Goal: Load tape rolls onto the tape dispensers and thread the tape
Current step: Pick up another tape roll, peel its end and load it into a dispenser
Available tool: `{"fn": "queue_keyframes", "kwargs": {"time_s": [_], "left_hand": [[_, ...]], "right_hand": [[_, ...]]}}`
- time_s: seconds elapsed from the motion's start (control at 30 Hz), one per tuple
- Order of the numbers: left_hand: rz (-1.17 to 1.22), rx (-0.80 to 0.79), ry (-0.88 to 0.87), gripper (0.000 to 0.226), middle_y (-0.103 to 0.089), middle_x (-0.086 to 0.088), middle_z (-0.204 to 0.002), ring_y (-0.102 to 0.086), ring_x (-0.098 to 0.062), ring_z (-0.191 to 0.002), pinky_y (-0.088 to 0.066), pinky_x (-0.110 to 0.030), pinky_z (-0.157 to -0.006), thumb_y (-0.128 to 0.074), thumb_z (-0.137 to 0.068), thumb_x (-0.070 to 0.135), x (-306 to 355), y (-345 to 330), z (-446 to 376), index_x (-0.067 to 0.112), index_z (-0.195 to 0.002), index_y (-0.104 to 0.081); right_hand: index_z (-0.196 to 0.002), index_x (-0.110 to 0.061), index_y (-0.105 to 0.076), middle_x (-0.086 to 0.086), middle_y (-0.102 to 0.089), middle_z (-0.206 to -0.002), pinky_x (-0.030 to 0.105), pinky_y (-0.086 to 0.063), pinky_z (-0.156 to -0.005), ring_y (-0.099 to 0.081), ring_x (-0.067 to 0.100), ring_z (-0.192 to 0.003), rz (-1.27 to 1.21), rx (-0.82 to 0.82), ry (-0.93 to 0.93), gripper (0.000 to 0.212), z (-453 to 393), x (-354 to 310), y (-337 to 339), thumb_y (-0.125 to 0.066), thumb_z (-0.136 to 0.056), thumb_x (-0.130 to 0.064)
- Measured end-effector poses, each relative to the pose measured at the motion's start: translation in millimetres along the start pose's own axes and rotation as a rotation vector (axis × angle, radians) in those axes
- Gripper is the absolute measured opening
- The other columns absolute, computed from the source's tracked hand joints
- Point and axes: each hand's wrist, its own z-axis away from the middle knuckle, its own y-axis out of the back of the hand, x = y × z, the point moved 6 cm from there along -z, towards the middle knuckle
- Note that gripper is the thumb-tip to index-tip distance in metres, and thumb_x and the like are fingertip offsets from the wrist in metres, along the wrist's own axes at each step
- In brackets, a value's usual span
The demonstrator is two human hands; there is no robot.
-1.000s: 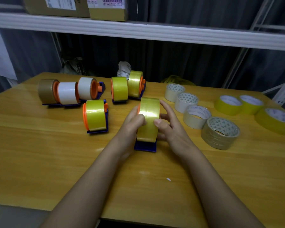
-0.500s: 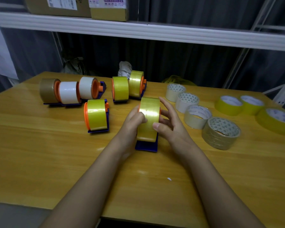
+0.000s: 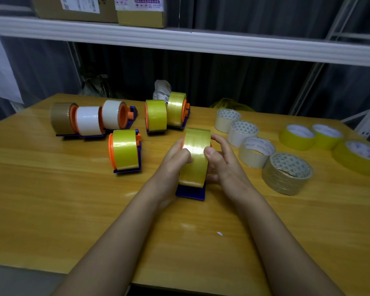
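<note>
A yellow tape roll (image 3: 195, 159) sits on a blue dispenser (image 3: 191, 192) standing at the middle of the wooden table (image 3: 51, 199). My left hand (image 3: 175, 161) grips the roll's left side, thumb on its face. My right hand (image 3: 222, 161) holds the right side, thumb pressed on the roll's front and fingers curled behind it. Whether a loose tape end is lifted is hidden by the thumbs. Another loaded yellow dispenser (image 3: 125, 150) stands to the left.
Three loaded dispensers (image 3: 88, 119) with brown and white rolls stand at the back left, two yellow ones (image 3: 166, 113) at the back middle. Several loose rolls lie flat on the right: whitish ones (image 3: 242, 133), a clear one (image 3: 286, 173), yellow ones (image 3: 297, 136). A shelf (image 3: 190, 42) with boxes overhangs behind.
My right thumb has shifted on the front of the roll and the fingers have curled closer behind it. My left hand has stayed on the roll's left side.
</note>
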Motion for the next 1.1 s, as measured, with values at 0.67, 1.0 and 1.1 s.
{"fn": "queue_keyframes", "kwargs": {"time_s": [0.67,1.0,1.1], "left_hand": [[-0.378,0.036,-0.096,0.039,-0.061,-0.017,-0.112,-0.058,-0.028,-0.105,-0.047,-0.049,-0.092,-0.046,-0.091,0.046,13.6,-10.8,6.0,0.018,-0.114,-0.059],[-0.349,0.044,-0.033,0.019,-0.054,0.016,-0.093,-0.050,0.020,-0.079,-0.039,-0.003,-0.074,-0.038,-0.101,0.028,11.1,-7.4,9.0,0.039,-0.094,-0.052],[-0.346,0.043,-0.035,0.017,-0.055,0.008,-0.095,-0.052,0.015,-0.079,-0.040,-0.004,-0.072,-0.039,-0.102,0.028,11.5,-7.5,8.2,0.030,-0.096,-0.055]], "right_hand": [[-0.095,-0.011,-0.076,0.003,-0.070,-0.098,0.016,-0.038,-0.091,-0.063,0.019,-0.094,0.600,0.462,0.767,0.012,13.6,-33.9,20.4,-0.068,-0.087,-0.016],[-0.098,-0.012,-0.076,0.003,-0.070,-0.102,0.015,-0.040,-0.089,-0.063,0.019,-0.094,0.594,0.429,0.755,0.017,14.5,-32.4,15.1,-0.067,-0.087,-0.020],[-0.095,-0.010,-0.076,0.004,-0.071,-0.098,0.012,-0.038,-0.089,-0.064,0.020,-0.091,0.643,0.463,0.770,0.016,15.4,-32.9,14.1,-0.067,-0.087,-0.019]]}}
